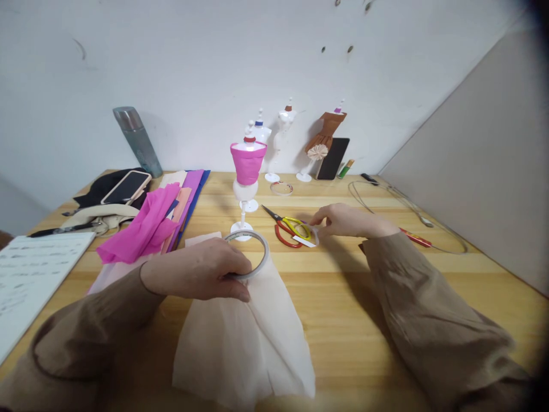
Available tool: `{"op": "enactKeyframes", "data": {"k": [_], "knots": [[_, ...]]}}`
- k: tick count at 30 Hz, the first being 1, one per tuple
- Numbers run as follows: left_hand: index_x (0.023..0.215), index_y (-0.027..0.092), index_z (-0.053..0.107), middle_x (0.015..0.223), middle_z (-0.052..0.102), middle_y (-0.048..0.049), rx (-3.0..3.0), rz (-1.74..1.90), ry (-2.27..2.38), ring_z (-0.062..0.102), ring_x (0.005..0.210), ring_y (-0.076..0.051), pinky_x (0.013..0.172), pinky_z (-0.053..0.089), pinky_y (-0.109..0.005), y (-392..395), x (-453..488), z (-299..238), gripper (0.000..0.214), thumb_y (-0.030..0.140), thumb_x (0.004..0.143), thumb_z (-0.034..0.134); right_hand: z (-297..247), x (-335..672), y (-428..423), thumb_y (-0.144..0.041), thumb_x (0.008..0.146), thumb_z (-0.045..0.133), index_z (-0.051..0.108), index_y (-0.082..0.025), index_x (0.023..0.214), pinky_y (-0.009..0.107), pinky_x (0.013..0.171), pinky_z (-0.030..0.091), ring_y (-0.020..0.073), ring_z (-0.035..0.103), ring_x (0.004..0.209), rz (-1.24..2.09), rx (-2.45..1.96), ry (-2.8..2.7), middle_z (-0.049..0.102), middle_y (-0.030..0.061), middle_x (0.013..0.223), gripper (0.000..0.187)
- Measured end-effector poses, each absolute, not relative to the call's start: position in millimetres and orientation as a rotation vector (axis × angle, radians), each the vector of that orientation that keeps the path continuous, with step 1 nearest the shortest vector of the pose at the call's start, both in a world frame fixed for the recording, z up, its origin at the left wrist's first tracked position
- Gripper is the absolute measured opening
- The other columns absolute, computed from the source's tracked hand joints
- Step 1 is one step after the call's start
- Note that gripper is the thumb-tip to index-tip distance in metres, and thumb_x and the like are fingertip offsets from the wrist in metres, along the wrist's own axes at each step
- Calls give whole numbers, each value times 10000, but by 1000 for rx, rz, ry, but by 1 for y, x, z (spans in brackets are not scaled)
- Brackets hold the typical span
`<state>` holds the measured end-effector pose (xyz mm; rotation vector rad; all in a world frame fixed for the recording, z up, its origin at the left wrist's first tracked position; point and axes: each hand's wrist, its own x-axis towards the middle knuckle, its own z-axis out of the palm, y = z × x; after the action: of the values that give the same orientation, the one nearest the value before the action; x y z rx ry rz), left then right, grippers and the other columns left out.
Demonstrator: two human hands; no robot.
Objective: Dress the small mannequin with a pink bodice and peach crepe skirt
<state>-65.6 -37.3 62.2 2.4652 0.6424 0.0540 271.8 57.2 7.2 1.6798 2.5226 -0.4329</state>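
My left hand [210,268] is closed on a narrow roll of tape [265,252], thumb below and fingers through the ring. The roll is over a pale cream cloth [244,349] lying spread on the table. My right hand [338,222] has its fingers pinched beside the scissors [279,220], which have dark blades and a yellow and a red handle. A small whitish, see-through thing shows at those fingertips, too unclear to name. Next to it, a white strip [303,241] lies across the handles. A mini dress form [249,163] in a pink top stands just beyond the tape.
Several other dress forms [283,129] stand behind, one in a brown dress [328,129]. A dark tablet [333,159] leans on the wall. Left are folded pink cloth [141,226], a phone [127,187], a bottle [139,140] and paper [38,280]. A cable [398,200] lies right.
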Motion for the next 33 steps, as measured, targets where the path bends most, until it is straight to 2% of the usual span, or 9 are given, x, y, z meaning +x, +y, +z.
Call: {"op": "enactKeyframes", "data": {"k": [3,6,11,13,16,19,22,30,33], "knots": [[597,175,290,592,345,45,2466,100,623,320,578,-96,576,262,-263,-37,-65,61,408,318,870,558,19,260,48,-375,783,551,730,-198,819,280,615,418,181,601,679,-455,1696,2600,713,50,791,255],[592,180,271,589,356,43,2461,144,581,327,574,-99,590,273,-269,-37,-63,60,420,306,870,559,33,238,29,-415,839,498,695,-191,850,265,607,431,157,585,653,-604,1694,2728,691,32,741,299],[597,188,264,595,345,35,2468,243,581,331,599,-113,607,284,-274,-37,-60,56,416,330,879,534,45,200,-7,-598,851,473,674,-174,797,303,713,470,179,618,759,-1701,1424,2839,698,71,831,473],[598,188,266,600,346,32,2476,270,622,339,602,-112,603,280,-269,-36,-61,55,414,339,880,528,44,190,-15,-648,849,434,680,-166,808,308,741,472,175,620,780,-1966,1233,2711,693,72,843,542],[596,184,261,606,336,33,2493,306,684,331,591,-104,581,261,-262,-34,-62,53,423,358,878,525,39,177,-24,-591,773,605,640,-155,764,259,634,433,120,545,647,-2119,1211,2598,621,14,707,438],[590,181,260,596,315,40,2473,334,716,302,568,-94,555,240,-260,-32,-62,52,444,393,867,534,38,168,-33,-501,678,731,570,-158,698,231,553,366,86,457,575,-2169,1481,2569,533,-27,641,379],[586,177,265,577,295,48,2423,323,727,281,550,-85,537,218,-261,-30,-62,52,446,388,851,555,38,164,-42,-475,689,720,529,-172,684,227,508,338,87,423,550,-2114,1616,2631,492,-32,621,358],[568,177,252,566,216,57,2272,333,698,235,540,-75,510,195,-259,-26,-63,49,459,393,828,562,41,159,-60,-311,817,611,528,-201,679,264,589,402,125,493,621,-1254,1526,3296,553,-1,659,196],[567,174,256,566,211,61,2223,310,698,230,537,-67,509,197,-252,-25,-62,47,460,394,822,568,42,157,-59,-337,822,607,594,-206,761,268,576,412,140,516,634,-1271,1581,3253,593,14,691,145]]}}
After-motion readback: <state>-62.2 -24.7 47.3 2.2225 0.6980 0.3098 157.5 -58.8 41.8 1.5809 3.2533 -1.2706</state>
